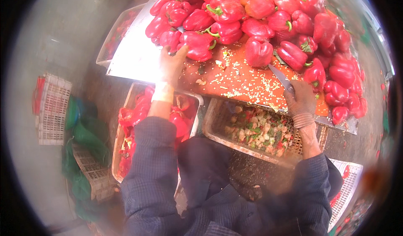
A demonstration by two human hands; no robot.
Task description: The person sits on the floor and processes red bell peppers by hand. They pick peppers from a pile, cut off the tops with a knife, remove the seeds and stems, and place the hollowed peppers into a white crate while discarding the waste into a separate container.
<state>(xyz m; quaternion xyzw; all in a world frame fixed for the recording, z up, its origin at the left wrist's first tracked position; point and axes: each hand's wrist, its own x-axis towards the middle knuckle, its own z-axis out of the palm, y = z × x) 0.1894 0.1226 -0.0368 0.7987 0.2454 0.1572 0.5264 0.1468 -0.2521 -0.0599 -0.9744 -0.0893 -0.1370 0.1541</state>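
Note:
My left hand (171, 64) is at the near edge of a heap of red bell peppers, its fingers apart. Its fingertips reach a small red bell pepper (170, 40) and the side of a larger one (196, 47); whether they press on them I cannot tell. In a dark knitted glove, my right hand (300, 102) grips a knife (280, 76) low over the orange board (220, 81). The blade points up and left, its tip close to a single red bell pepper (258, 51). Pale seeds and scraps of core lie scattered across the board.
Below the table's edge, a crate of cut red peppers (199, 110) stands at left and a crate of cores and trimmings (214, 132) at right. Another white crate (349, 185) is at lower right. Slatted crates (55, 110) and green netting (89, 144) lie on the left floor.

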